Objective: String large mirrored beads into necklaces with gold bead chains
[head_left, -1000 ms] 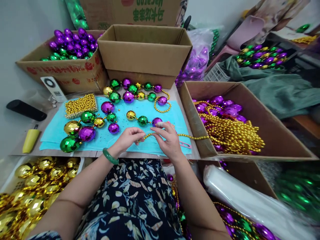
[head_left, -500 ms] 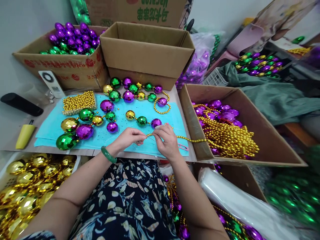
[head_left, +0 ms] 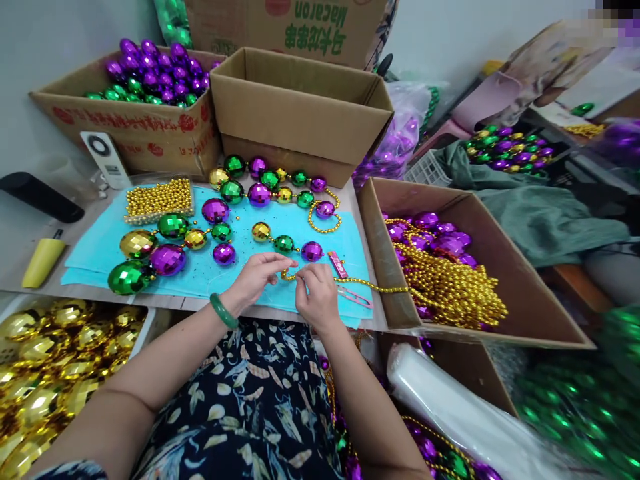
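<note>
Having moved nearer the front edge of the table [head_left: 193, 305], the right hand [head_left: 300, 275] is pinching the gold bead strand [head_left: 385, 290], which is crossing the right edge; the left hand [head_left: 284, 267] is curling at its end, grip unclear. Handling this end, seemingly, is requiring steadiness.

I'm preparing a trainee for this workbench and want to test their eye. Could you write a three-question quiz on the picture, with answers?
1. Which wrist wears the green bangle: A) left, B) right, C) both?
2. True or false: the gold bead strand runs from the right hand to the cardboard box at the picture's right.
3. Fill in: the short row of three balls goes, left to right, gold, green and ____.

Key: 1. A; 2. true; 3. purple.
</note>
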Demonstrator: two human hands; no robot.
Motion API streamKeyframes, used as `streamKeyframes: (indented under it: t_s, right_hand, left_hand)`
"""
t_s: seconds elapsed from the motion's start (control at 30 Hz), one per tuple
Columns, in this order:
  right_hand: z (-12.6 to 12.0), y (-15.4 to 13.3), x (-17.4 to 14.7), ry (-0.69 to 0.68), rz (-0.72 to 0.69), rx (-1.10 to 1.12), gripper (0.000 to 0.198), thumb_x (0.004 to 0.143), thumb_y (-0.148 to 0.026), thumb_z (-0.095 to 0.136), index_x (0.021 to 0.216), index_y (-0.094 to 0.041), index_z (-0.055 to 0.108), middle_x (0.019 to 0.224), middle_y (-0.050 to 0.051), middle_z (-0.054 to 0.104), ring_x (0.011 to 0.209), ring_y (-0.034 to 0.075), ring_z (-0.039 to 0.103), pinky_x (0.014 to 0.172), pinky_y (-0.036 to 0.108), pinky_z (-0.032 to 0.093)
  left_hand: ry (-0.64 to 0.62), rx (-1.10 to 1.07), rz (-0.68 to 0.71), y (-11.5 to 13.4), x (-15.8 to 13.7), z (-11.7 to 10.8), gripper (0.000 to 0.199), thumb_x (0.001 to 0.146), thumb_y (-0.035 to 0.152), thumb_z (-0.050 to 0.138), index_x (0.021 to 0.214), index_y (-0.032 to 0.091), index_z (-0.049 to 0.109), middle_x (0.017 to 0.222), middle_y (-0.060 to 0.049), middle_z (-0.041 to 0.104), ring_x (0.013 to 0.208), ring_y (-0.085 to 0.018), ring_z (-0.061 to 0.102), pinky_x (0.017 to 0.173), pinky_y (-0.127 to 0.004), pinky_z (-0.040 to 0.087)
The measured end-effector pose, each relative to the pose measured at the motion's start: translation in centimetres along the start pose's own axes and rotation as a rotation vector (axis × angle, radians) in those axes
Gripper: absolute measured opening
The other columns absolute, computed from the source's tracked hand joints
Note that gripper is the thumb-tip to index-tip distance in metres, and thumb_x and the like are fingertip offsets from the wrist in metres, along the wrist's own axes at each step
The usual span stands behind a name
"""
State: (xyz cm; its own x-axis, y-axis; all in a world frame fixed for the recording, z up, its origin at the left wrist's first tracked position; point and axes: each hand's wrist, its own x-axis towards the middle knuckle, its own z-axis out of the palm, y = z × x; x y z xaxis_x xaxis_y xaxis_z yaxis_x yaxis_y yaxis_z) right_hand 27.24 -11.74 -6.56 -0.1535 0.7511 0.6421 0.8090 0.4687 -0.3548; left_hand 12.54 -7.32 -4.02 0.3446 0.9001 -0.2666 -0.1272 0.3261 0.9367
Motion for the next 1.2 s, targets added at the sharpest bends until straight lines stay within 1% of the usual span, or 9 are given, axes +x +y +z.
streamKeyframes:
  t_s: [0.1, 0.17, 0.37, 0.43, 0.67, 0.8, 0.93, 1.03, 1.2]
  right_hand:
    - [-0.4, -0.3, 0.3, -0.061, -0.051, -0.046, 0.015, 0.082, -0.008, 0.046, 0.079, -0.017, 0.058, 0.08, 0.009, 0.058, 0.078, 0.022, 0.045, 0.069, 0.035, 0.042]
    - [-0.7, -0.2, 0.5, -0.101, -0.069, -0.071, 0.016, 0.082, -0.007, 0.046, 0.079, -0.017, 0.059, 0.082, 0.01, 0.059, 0.079, 0.022, 0.045, 0.069, 0.035, 0.042]
    - [-0.8, 0.2, 0.4, -0.168, -0.066, -0.001, 0.018, 0.081, -0.006, 0.046, 0.077, -0.018, 0.06, 0.08, 0.009, 0.059, 0.079, 0.022, 0.045, 0.068, 0.035, 0.042]
    - [-0.8, 0.2, 0.4, -0.171, -0.036, 0.047, 0.019, 0.081, -0.007, 0.046, 0.076, -0.018, 0.06, 0.08, 0.008, 0.059, 0.079, 0.022, 0.046, 0.069, 0.036, 0.042]
    - [-0.9, 0.8, 1.2, -0.129, 0.163, 0.295, 0.016, 0.082, -0.013, 0.051, 0.07, -0.021, 0.06, 0.076, 0.004, 0.061, 0.077, 0.02, 0.054, 0.072, 0.036, 0.044]
    - [-0.2, 1.2, 1.2, -0.08, 0.354, 0.461, 0.013, 0.078, -0.019, 0.057, 0.066, -0.021, 0.061, 0.072, 0.002, 0.061, 0.072, 0.018, 0.056, 0.068, 0.033, 0.044]
    - [1.1, 1.1, 0.6, 0.02, 0.675, 0.688, 0.01, 0.068, -0.025, 0.065, 0.06, -0.019, 0.062, 0.064, 0.0, 0.058, 0.063, 0.015, 0.052, 0.061, 0.029, 0.042]
    - [2.0, 0.8, 0.1, 0.001, 0.916, 0.859, 0.015, 0.064, -0.031, 0.067, 0.061, -0.018, 0.062, 0.055, -0.002, 0.053, 0.05, 0.011, 0.045, 0.051, 0.026, 0.038]
    - [2.3, 0.0, -0.3, 0.017, 0.942, 0.838, 0.02, 0.068, -0.036, 0.065, 0.068, -0.017, 0.063, 0.063, 0.0, 0.056, 0.052, 0.012, 0.047, 0.048, 0.026, 0.039]
  left_hand:
    - [0.029, 0.302, 0.166, -0.7, 0.2, 0.2, 0.018, 0.072, 0.031, 0.064, 0.075, 0.014, 0.071, 0.075, -0.004, 0.068, 0.068, -0.012, 0.055, 0.061, -0.023, 0.04]
    - [-0.03, 0.452, 0.199, -0.8, 0.5, 0.0, 0.017, 0.074, 0.028, 0.06, 0.072, 0.014, 0.07, 0.069, -0.002, 0.066, 0.066, -0.012, 0.054, 0.064, -0.025, 0.04]
    - [-0.365, 0.465, -0.038, -0.1, 1.6, -1.2, 0.018, 0.069, 0.028, 0.061, 0.06, 0.014, 0.063, 0.054, 0.001, 0.056, 0.052, -0.009, 0.045, 0.052, -0.023, 0.032]
    - [-0.407, 0.427, -0.08, -0.2, 1.8, -1.4, 0.02, 0.067, 0.031, 0.064, 0.056, 0.014, 0.06, 0.052, 0.002, 0.053, 0.05, -0.009, 0.042, 0.05, -0.023, 0.03]
    - [-0.341, 0.319, -0.043, -0.6, 2.0, -1.2, 0.015, 0.068, 0.028, 0.064, 0.062, 0.014, 0.063, 0.056, 0.002, 0.052, 0.053, -0.008, 0.042, 0.052, -0.023, 0.031]
    - [-0.312, 0.314, 0.021, -1.0, 1.8, -1.1, 0.017, 0.074, 0.028, 0.06, 0.066, 0.014, 0.063, 0.058, 0.002, 0.053, 0.054, -0.009, 0.043, 0.053, -0.023, 0.032]
    - [-0.127, 0.505, 0.298, -1.9, 1.2, -0.7, 0.017, 0.082, 0.027, 0.054, 0.072, 0.016, 0.063, 0.067, 0.0, 0.058, 0.065, -0.012, 0.05, 0.064, -0.025, 0.037]
    - [-0.006, 0.699, 0.477, -2.6, 0.7, -0.3, 0.017, 0.085, 0.023, 0.05, 0.077, 0.018, 0.063, 0.079, -0.003, 0.063, 0.079, -0.016, 0.054, 0.077, -0.028, 0.039]
    - [0.081, 0.628, 0.438, -3.1, 0.7, -0.2, 0.014, 0.084, 0.025, 0.05, 0.078, 0.018, 0.061, 0.08, -0.003, 0.063, 0.076, -0.015, 0.055, 0.074, -0.026, 0.041]
